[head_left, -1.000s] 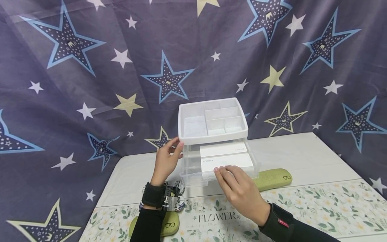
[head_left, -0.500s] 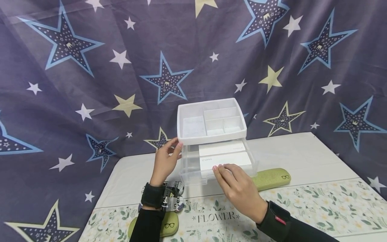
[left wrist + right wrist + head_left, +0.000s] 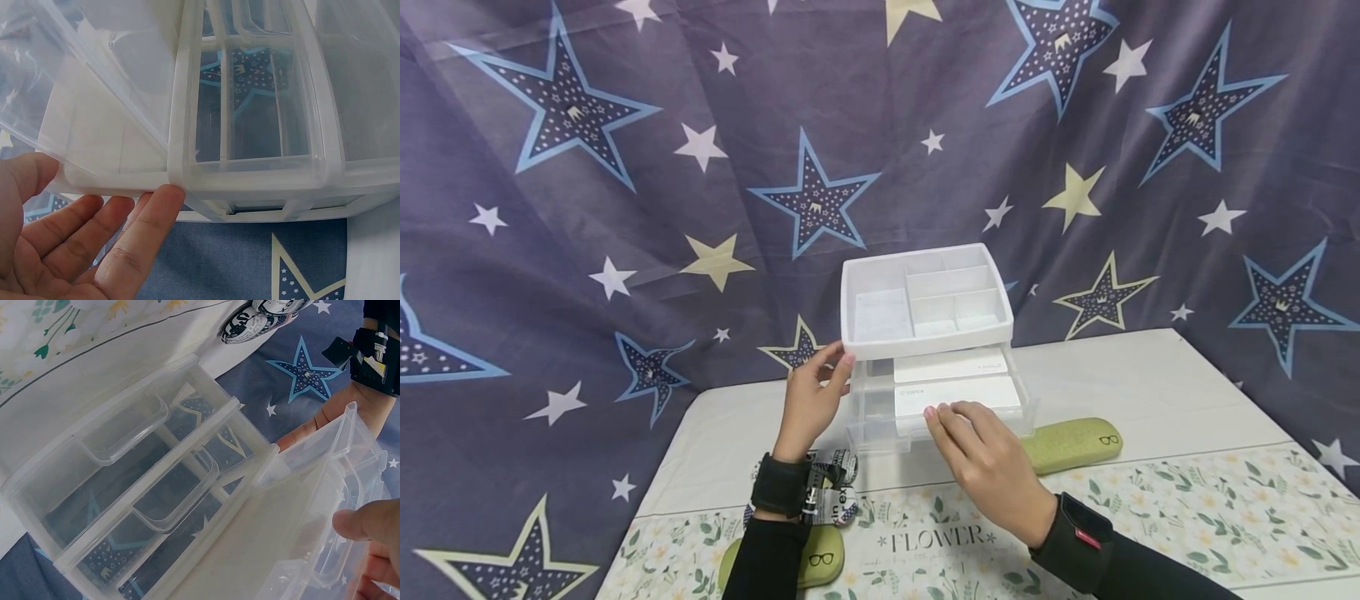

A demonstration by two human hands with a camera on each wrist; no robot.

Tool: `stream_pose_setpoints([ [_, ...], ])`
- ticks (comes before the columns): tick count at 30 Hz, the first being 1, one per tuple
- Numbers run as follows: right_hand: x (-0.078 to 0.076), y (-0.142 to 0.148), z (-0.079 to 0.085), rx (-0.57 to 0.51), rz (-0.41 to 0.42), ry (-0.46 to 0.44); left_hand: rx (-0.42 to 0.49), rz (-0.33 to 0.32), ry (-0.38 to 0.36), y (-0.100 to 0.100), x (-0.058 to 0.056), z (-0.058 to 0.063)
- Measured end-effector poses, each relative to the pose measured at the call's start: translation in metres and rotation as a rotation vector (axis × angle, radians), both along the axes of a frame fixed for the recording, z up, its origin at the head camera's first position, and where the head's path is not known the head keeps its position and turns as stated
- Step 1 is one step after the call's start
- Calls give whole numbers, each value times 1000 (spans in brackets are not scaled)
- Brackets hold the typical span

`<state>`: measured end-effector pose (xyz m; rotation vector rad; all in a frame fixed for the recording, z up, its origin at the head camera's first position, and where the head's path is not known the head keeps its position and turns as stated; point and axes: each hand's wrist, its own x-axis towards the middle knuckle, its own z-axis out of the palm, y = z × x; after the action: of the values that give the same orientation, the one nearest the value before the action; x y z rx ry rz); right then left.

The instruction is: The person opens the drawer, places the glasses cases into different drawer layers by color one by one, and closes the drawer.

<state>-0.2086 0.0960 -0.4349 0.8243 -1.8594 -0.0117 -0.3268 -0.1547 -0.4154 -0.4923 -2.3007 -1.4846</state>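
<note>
Since the earlier frame, the drawer [image 3: 876,433] has moved a little inward and the right hand [image 3: 992,467] has gone together with it. This hand pinches the drawer's front, with the thumb on the face and the fingers over the rim. The left hand [image 3: 811,400] touches the side edge of the cabinet [image 3: 925,344], its thumb and fingers apart. The drawer stands partly out, below the top tray, and two white boxes [image 3: 955,397] lie in it. Because the push comes from right of the middle, I think the drawer could turn askew and jam; if the left hand braces too weakly, the whole cabinet could slip backward. On the table [image 3: 1150,375], one green case [image 3: 1078,444] lies right of the drawer, another [image 3: 822,560] beside the left sleeve.
</note>
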Motion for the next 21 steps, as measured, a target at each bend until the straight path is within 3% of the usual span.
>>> stream_pose_setpoints([
  [12,-7,0,2,-11,13,21,9,-10,-6,-1,0,-1],
  [21,-13,0,2,-22,8,-13,19,-10,-10,-2,-2,-2],
])
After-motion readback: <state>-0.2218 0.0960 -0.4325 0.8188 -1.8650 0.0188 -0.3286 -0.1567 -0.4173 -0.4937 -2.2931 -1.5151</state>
